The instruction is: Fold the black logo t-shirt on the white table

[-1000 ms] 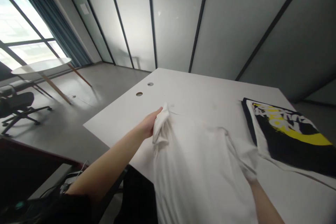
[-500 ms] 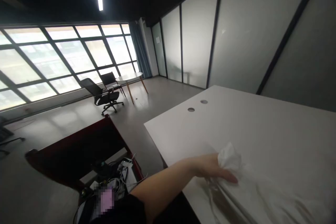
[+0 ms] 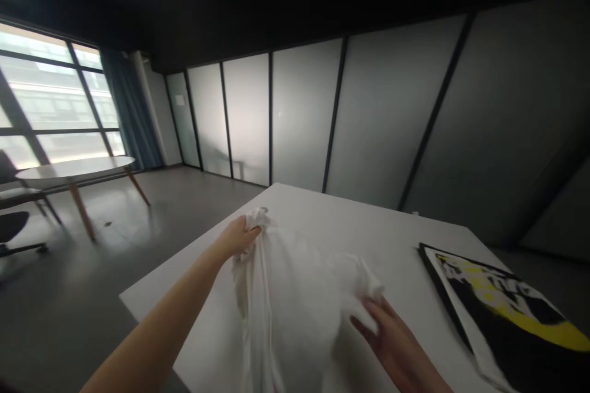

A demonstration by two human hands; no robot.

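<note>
The left hand [image 3: 237, 239] has its fingers clenched on a bunched corner of the white garment [image 3: 295, 295], lifted off the white table [image 3: 369, 227]. The right hand [image 3: 391, 338] seems to pinch the other end, though blur hides its fingers. Slack cloth could slide over the near edge, or sweep onto the black-and-yellow shirt [image 3: 502, 313] lying close at right. Bare tabletop stays open beyond.

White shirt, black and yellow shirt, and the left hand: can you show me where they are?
white shirt [image 3: 295, 295], head view, on its bunched middle
black and yellow shirt [image 3: 511, 313], head view, on the printed front
left hand [image 3: 237, 238], head view, on its back
</note>
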